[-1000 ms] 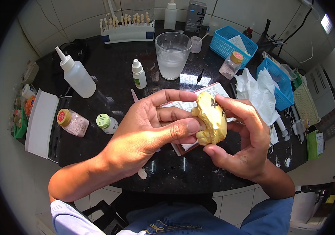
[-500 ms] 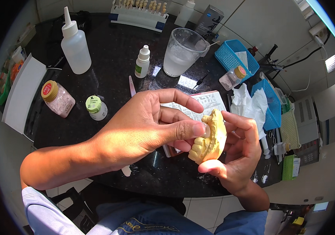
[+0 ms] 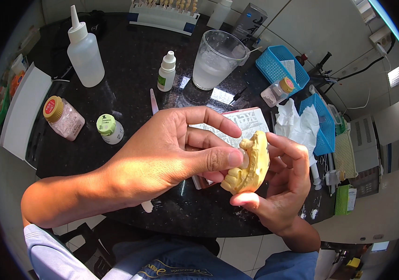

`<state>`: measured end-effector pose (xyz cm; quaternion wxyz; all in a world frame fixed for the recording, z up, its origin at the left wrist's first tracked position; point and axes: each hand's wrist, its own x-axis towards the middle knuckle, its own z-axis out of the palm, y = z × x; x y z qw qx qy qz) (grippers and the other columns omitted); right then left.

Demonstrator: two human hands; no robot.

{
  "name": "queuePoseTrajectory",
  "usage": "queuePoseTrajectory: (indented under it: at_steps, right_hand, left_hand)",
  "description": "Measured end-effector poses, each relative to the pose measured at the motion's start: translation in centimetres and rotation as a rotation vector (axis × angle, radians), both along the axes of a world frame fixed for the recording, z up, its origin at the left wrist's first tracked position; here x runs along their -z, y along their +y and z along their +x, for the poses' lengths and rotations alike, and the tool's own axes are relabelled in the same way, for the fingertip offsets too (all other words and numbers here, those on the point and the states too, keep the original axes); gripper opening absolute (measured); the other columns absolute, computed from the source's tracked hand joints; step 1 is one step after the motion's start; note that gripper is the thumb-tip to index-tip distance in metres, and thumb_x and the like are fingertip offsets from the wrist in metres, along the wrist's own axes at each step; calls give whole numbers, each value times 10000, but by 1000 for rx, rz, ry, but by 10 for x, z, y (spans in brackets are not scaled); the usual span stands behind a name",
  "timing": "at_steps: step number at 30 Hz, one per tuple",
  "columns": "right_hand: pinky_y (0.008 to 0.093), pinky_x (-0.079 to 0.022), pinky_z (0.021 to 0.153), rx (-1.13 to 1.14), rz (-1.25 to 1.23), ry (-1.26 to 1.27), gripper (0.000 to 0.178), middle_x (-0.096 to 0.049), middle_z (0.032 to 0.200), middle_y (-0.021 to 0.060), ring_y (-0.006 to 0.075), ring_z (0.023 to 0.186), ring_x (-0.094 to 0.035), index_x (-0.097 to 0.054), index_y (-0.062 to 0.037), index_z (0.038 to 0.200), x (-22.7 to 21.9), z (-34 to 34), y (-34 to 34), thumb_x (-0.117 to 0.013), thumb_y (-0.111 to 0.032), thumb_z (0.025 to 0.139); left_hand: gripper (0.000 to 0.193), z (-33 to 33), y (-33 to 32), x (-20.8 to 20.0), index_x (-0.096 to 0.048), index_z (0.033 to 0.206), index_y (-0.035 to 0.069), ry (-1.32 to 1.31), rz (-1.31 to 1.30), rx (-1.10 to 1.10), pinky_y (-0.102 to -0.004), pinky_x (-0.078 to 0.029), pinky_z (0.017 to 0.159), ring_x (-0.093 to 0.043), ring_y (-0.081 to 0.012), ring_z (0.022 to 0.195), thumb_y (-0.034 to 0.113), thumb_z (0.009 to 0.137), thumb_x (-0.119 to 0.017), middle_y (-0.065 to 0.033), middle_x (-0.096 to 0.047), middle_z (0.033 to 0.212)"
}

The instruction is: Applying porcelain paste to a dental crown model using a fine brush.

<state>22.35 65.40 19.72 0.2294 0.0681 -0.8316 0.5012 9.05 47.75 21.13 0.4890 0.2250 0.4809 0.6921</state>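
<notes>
A yellow plaster dental model (image 3: 257, 163) is raised above the dark tabletop, tilted on its side. My right hand (image 3: 286, 186) grips it by its base, with the thumb at the lower end and the index finger at the upper end. Against its row of teeth, my left hand (image 3: 157, 154) pinches a small whitish tooth crown (image 3: 245, 159) between thumb and fingers. The left thumb hides part of the crown, so how fully it sits on the model cannot be seen. Beneath the hands lies a printed paper sheet (image 3: 253, 120).
On the black table (image 3: 129, 56) stand a squeeze bottle (image 3: 86, 60), powder jars (image 3: 66, 119), a green-lidded jar (image 3: 111, 128), a dropper bottle (image 3: 166, 72) and a cup of cloudy liquid (image 3: 216, 65). Blue baskets (image 3: 274, 65), tissue (image 3: 297, 123) and a tooth shade guide (image 3: 162, 18) lie farther out.
The dental model and both hands have shifted very slightly left and down. The grips look the same. The view has also shifted a little.
</notes>
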Motion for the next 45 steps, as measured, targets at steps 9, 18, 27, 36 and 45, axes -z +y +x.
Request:
queuePoseTrajectory:
  at_steps: [9,18,27,36,45]
  right_hand:
    - [331,-582,849,25,25,12,834,-508,1215,147,198,1047,-623,-419,36,1277,2,0,0,-902,-179,633]
    - [320,-584,835,37,21,4,820,-522,1204,145,190,1035,-624,-434,35,1270,3,-1,-1,-906,-171,631]
    - [310,-579,840,53,18,-2,779,-537,1191,134,188,1038,-623,-471,33,1249,2,-2,-2,-904,-146,627]
    - [324,-573,869,52,25,-10,772,-534,1190,131,195,1063,-611,-465,35,1267,1,-3,-2,-890,-109,638]
    - [327,-570,875,42,9,-16,749,-522,1199,135,204,1069,-609,-464,34,1270,1,-3,-2,-874,-91,655]
  left_hand:
    - [334,0,-1,2,-549,1103,-26,-16,17,-27,-239,-539,741,-654,-117,842,137,864,-716,-108,-676,929]
    - [328,-1,-1,4,-549,1092,-34,-17,21,-18,-239,-542,761,-654,-121,857,127,862,-717,-113,-664,956]
    - [309,0,-1,4,-554,1076,-36,-54,5,-38,-238,-549,768,-655,-122,852,93,851,-721,-119,-663,959]
    - [313,-1,-1,4,-548,1078,-41,-47,-4,-35,-238,-554,770,-667,-130,818,96,854,-718,-135,-675,958]
    - [325,-1,-2,6,-539,1088,-38,-47,2,-35,-238,-552,764,-666,-125,818,93,852,-719,-135,-681,954]
